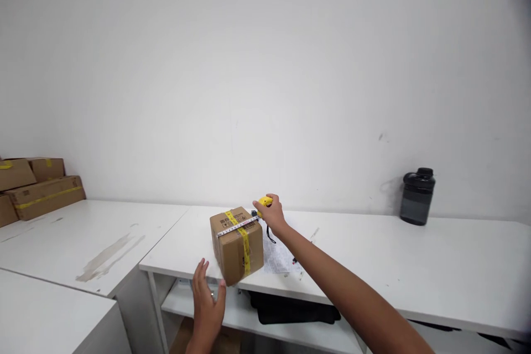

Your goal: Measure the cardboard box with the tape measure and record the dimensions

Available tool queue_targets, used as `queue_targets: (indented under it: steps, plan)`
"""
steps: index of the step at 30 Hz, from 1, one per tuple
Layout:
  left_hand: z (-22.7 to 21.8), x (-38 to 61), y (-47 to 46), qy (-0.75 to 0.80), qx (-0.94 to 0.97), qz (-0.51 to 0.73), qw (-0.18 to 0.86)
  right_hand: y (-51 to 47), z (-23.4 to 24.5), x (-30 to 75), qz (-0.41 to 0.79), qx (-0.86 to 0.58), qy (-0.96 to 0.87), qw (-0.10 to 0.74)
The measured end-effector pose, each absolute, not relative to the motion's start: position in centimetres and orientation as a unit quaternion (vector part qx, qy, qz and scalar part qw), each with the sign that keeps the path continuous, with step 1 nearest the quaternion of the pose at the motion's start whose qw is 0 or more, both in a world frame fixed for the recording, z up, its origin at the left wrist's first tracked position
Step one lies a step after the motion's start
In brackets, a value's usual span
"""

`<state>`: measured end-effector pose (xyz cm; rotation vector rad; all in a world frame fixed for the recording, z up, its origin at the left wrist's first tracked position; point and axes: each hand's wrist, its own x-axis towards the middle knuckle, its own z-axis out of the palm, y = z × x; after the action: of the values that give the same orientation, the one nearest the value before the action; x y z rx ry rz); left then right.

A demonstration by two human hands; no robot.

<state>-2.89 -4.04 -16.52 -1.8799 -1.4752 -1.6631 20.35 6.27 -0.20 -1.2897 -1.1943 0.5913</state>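
Holding a yellow tape measure (264,206) in my right hand (272,215), fingers and thumb closed around the case, just past the right side of a small cardboard box (232,259). The white blade (232,229) is pulled out and runs across the top of the box, from the case over to the left edge, crossing the strip of yellow tape (246,257) that goes over the top and down the front. A black wrist strap (271,236) dangles off the case.

My left hand (207,304) is open and holding nothing, fingers up and thumb spread, right by the lower front corner of the box. Can't tell if the thumb is actually touching the cardboard or just close to it.

The box itself sits at the front edge of the white table (365,265), turned so a corner points my way. There's printing on top, partly under the blade. Just right of it a printed sheet (282,259) lies flat, with my forearm crossing over one side.

Further right, a dark bottle (416,199) stands upright near the wall (265,77). Way off left there's a pile of taped cartons (50,197), and something black and flat (294,311) is on the shelf below the tabletop.
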Motion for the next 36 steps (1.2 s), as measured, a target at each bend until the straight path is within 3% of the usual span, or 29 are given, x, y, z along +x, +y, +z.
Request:
queue_targets:
  steps: [4,9,17,22,24,30,34,36]
  plan:
    - [-10.2,-1.2,-3.9,-0.508,-0.607,-0.602,0.109,5.6,0.3,19.4,0.246,-0.581,-0.497,0.596]
    - [-4.1,1.4,-2.5,-0.499,-0.732,-0.431,0.172,6.2,-0.7,19.5,0.27,-0.546,-0.518,0.601]
    - [-1.4,2.6,-1.2,-0.562,-0.758,-0.296,0.146,6.1,-2.5,24.3,0.279,-0.412,-0.657,0.567]
    - [1.2,2.5,-0.6,-0.556,-0.779,-0.234,0.171,5.5,-0.3,23.6,0.152,-0.412,-0.722,0.535]
    - [2.0,2.8,-0.4,-0.546,-0.781,-0.251,0.169,4.9,0.6,22.3,0.103,-0.41,-0.752,0.505]
    - [2.9,3.2,1.1,-0.575,-0.705,-0.414,0.005,1.5,1.1,19.1,0.013,-0.394,-0.843,0.365]
    - [2.7,3.3,2.3,-0.535,-0.761,-0.367,-0.02,1.6,0.9,21.3,-0.011,-0.37,-0.86,0.35]
    - [2.6,3.3,2.7,-0.514,-0.79,-0.332,-0.04,3.1,0.6,24.4,-0.017,-0.428,-0.826,0.366]
